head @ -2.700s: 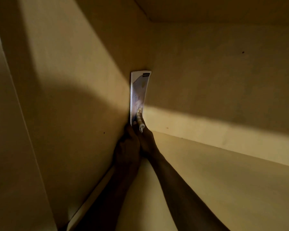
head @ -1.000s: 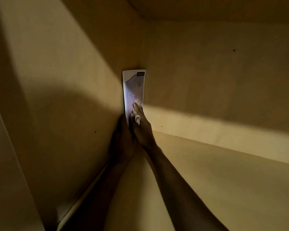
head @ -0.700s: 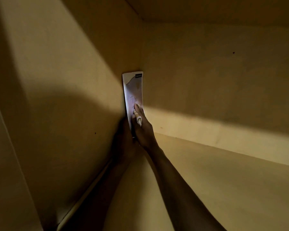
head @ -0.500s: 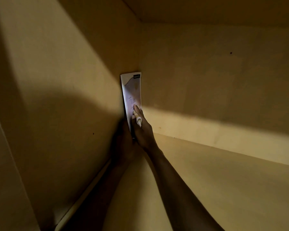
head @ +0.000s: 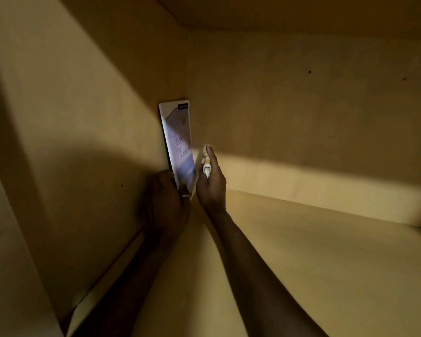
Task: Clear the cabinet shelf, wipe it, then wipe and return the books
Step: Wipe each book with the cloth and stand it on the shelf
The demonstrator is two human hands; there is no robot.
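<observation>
The left hand [head: 167, 200] grips the bottom edge of the book [head: 180, 147], which stands upright against the cabinet's side wall [head: 83, 105] in the back corner. The right hand [head: 210, 183], fingers straight, is just beside the cover, holding nothing. With only 1 hand gripping low, the thin book could tip and fall flat onto the shelf [head: 301, 251].

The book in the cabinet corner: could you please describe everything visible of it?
The book is a thin paperback with a white-edged, pale lilac cover bearing faint lettering and a small dark label at the top. It stands upright in the back left corner, against the side wall. The left hand grips its lower edge; the right hand hovers beside it, apparently apart.
</observation>
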